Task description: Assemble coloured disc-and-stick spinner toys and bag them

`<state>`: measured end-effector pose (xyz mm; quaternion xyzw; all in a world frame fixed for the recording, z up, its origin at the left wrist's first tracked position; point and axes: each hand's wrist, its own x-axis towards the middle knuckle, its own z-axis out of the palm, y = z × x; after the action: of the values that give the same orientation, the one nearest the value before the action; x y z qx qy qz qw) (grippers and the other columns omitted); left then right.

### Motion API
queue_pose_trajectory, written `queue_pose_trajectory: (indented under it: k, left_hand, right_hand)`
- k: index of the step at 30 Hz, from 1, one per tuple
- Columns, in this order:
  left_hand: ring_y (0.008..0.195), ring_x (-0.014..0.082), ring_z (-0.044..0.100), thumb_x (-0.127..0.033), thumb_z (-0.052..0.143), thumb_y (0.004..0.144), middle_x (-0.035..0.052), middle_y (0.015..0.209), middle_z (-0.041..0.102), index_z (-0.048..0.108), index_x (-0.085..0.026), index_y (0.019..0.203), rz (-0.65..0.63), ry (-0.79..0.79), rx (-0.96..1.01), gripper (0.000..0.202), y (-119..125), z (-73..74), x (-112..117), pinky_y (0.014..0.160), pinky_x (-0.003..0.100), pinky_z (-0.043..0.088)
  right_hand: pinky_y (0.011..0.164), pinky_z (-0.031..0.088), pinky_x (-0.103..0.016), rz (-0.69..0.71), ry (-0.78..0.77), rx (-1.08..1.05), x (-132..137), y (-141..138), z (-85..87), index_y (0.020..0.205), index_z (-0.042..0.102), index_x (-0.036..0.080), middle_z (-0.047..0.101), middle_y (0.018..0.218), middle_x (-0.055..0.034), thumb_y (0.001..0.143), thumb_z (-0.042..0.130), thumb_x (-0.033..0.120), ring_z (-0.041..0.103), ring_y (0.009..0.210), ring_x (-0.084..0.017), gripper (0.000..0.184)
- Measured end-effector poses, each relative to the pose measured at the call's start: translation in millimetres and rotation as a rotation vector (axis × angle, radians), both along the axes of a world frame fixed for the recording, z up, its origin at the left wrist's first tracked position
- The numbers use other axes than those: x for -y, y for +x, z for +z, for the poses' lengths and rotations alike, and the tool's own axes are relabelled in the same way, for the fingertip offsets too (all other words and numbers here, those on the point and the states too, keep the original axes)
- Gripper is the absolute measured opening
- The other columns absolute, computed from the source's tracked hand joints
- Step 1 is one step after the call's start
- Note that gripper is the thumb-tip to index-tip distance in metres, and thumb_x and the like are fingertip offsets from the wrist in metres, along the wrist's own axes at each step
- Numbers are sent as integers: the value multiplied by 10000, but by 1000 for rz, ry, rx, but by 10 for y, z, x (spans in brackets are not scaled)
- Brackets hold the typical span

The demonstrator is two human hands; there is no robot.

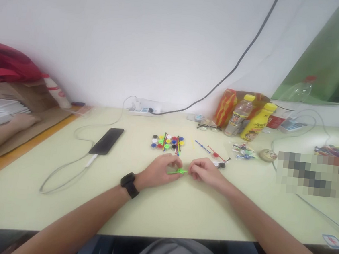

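So, the left hand (161, 170) has a green stick (180, 171) pinched in its fingers, over the table (160, 211) just this side of the discs (166, 146). The right hand (207, 173) is curled beside the stick's tip, honestly can't tell if it's gripping anything.

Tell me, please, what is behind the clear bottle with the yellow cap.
A red-and-yellow package shows behind the clear bottle, to its left; whatever lies directly behind the bottle's label is covered.
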<state>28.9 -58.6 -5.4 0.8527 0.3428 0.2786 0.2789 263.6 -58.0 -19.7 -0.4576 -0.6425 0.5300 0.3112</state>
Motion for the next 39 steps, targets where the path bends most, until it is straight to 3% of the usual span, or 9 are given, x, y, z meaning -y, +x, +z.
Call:
queue_pose_trajectory:
  k: [10, 15, 23, 39]
  left_hand:
    - [925, 201, 646, -329, 715, 919, 28, 969, 712, 703, -238, 993, 47, 43, -20, 118, -4, -49, -28, 815, 310, 515]
    - [961, 224, 658, -336, 689, 945, 36, 977, 728, 724, -251, 984, 69, 148, -95, 100, -4, -59, -21, 846, 344, 516]
    - [905, 229, 628, -284, 626, 979, 33, 947, 724, 660, -225, 934, 54, 314, -257, 82, 38, -15, 35, 807, 359, 473]
    - [915, 228, 607, -321, 559, 1020, 46, 1023, 697, 610, -217, 926, 46, 428, -430, 149, 77, 4, 81, 770, 369, 425]
  right_hand:
    - [508, 412, -229, -27, -10, 40, -30, 0, -15, 716, 696, 172, 614, 563, 6, 753, 532, 191, 551, 514, -124, 169]
    - [499, 413, -235, -28, 6, -4, -1, -17, -1, 762, 638, 191, 602, 603, 22, 792, 542, 225, 557, 518, -126, 106]
    - [518, 401, -244, -15, 89, 71, 61, -30, 38, 796, 603, 192, 592, 624, 28, 857, 547, 240, 568, 545, -130, 95]
    - [582, 387, -259, 5, 332, 188, 61, -11, -38, 796, 610, 187, 604, 731, 16, 860, 548, 190, 514, 628, -128, 90]
